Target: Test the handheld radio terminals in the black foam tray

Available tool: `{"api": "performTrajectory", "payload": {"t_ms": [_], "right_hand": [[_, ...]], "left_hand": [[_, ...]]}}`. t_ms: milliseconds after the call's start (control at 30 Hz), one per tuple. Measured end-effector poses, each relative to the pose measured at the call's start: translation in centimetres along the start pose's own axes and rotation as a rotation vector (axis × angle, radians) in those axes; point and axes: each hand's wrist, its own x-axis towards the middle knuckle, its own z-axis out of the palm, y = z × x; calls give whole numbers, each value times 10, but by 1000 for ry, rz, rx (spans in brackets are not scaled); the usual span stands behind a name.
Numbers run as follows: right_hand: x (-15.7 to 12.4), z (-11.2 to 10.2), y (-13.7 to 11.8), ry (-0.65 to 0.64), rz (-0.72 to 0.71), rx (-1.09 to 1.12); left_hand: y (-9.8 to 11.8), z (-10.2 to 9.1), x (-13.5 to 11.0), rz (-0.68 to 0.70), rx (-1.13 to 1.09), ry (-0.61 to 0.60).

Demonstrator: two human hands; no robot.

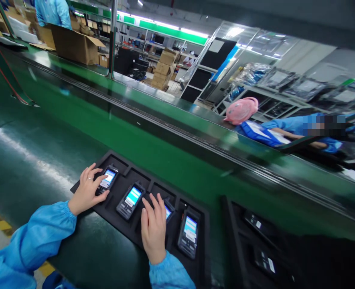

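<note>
The left hand (87, 192) lies at the left end of a black foam tray (153, 188), its fingers curled loosely round the sides of the leftmost handset (107, 179), thumb at the near edge, not lifting it. The right hand (153, 228) rests flat, palm down and fingers straight and together, over the third handset (168, 210), covering most of it and gripping nothing. The tray holds four handsets in separate slots, screens lit: the second handset (129, 200) sits between the hands, and the fourth handset (188, 233) lies just right of the right hand. A second dark tray (243, 249) with unlit devices lies to the right. Both trays sit on a green conveyor bench (45, 152). Beyond its far rail a person in blue with a pink cap (241, 110) bends low; cardboard boxes (75, 45) stand far left, shelving far right.
</note>
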Motion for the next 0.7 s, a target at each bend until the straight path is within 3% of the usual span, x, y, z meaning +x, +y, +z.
{"api": "performTrajectory", "payload": {"t_ms": [133, 267, 433, 567, 700], "right_hand": [[-19, -33, 24, 78, 90, -23], [-56, -77, 72, 204, 213, -157], [-100, -105, 104, 225, 361, -230], [-119, -103, 95, 187, 370, -221], [-123, -96, 85, 155, 349, -229]], "left_hand": [[-4, 2, 1, -1, -11, 41], [10, 0, 4, 56, -9, 87], [73, 4, -2, 287, -103, -42], [128, 16, -8, 446, -165, -164], [158, 31, -6, 499, -189, -221]]}}
